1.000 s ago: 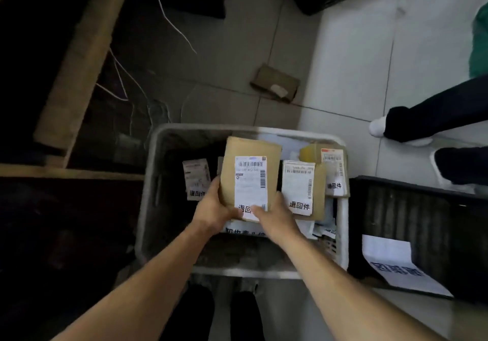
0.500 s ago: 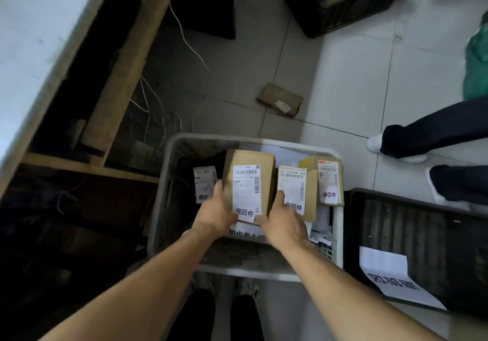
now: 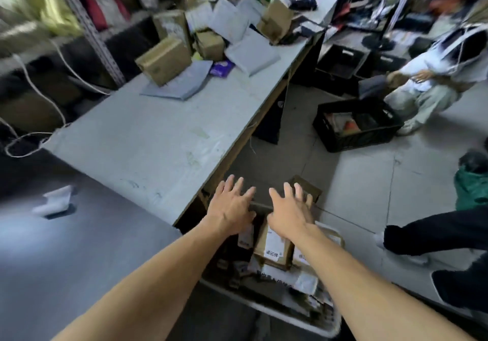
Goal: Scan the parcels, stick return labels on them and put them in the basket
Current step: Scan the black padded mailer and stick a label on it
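Hovering hands (image 3: 261, 210) spread, empty | labelled parcel (image 3: 273, 245), seemingly upright, in basket (image 3: 290, 319)

The white label (image 3: 272, 248) on the brown parcel (image 3: 264, 243) in the basket (image 3: 290, 322) reads 退回件 at its lower end. The label (image 3: 300, 257) on the parcel just to its right carries similar characters, largely hidden by the arm. Large dark characters run across a white sheet (image 3: 274, 277) below them, too blurred to read.
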Motion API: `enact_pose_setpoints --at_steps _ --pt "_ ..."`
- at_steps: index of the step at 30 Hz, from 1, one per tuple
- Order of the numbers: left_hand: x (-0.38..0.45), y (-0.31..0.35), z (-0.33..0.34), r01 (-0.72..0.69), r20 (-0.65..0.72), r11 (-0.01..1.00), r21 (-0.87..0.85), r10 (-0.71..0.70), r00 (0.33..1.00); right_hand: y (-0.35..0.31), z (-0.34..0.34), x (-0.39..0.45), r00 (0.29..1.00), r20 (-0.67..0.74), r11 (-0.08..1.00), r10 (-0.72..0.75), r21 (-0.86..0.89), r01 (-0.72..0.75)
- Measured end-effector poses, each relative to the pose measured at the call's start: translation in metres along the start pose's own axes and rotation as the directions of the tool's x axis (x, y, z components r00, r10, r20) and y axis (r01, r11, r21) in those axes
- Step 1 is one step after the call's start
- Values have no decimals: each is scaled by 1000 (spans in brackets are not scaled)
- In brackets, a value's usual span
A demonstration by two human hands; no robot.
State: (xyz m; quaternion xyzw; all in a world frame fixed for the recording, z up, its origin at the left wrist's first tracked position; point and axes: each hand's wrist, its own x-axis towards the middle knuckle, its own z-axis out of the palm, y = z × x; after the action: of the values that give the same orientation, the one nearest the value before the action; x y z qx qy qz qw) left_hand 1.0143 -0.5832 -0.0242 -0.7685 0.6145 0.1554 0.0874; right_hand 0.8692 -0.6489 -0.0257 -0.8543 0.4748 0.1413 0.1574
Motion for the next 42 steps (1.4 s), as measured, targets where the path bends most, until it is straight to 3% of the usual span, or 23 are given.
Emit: enact_pose_setpoints --at_steps 5,9,12,16,20,24,32,38,42 --pt "-107 -79 -63 253 -189 964 -84 -264 946 -95 -57 -42 981 -57 977 -186 -119 179" --pt "-242 -159 -68 508 -253 849 -145 -528 811 -204 -75 -92 914 -67 908 -400 -167 385" --pt "-360 -205 -51 694 -198 685 -223 -728 656 -290 -68 -147 810 -83 808 -580 -182 560" --pt "-515 -231 -9 856 -77 403 -322 -913 401 -395 -36 -232 606 -31 598 -795 -204 775" --pt "-638 -228 35 922 67 125 -368 -985 161 -470 12 -312 414 115 395 -903 -160 905" --pt "-723 -221 74 918 165 -79 -389 -986 -15 -529 56 -368 251 207 223 -946 -149 963" --pt "-813 -260 114 878 266 -295 -377 -942 -203 -653 114 -422 56 311 33 -949 -79 996" --pt "-853 -304 131 845 311 -389 -366 -907 -283 -735 145 -436 10 351 6 -936 -13 1000" --pt "-870 -335 145 826 338 -414 -383 -895 -291 -776 166 -448 -15 375 -14 -927 5 1000"
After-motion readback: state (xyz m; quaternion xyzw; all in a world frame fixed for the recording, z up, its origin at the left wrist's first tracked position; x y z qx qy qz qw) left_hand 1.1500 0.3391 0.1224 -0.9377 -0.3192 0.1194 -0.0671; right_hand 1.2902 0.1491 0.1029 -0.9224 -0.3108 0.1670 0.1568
